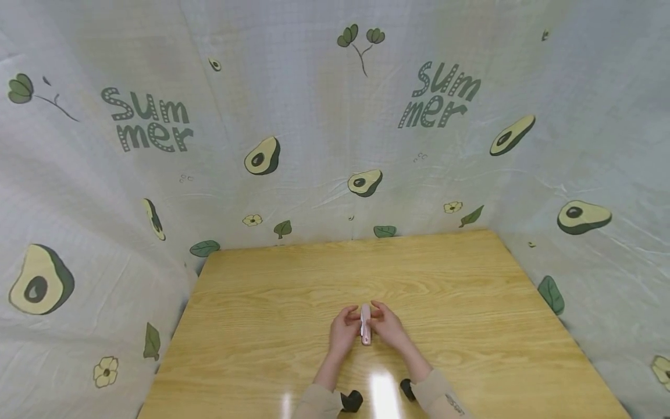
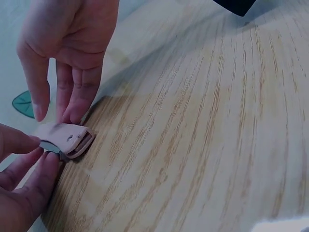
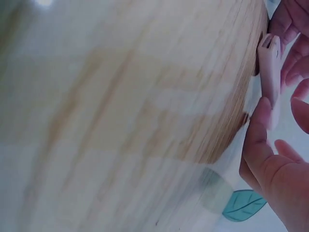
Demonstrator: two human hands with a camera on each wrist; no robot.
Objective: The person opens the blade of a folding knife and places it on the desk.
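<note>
Head view shows your left hand (image 1: 342, 331) and right hand (image 1: 388, 326) both pinching the small pale pink folding case (image 1: 365, 323) resting on the light wooden table (image 1: 471, 291).

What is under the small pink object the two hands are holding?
The wooden table lies directly under the pink object, which rests on it between the left hand and right hand. The contact patch beneath it is hidden by the object and the fingers.
</note>
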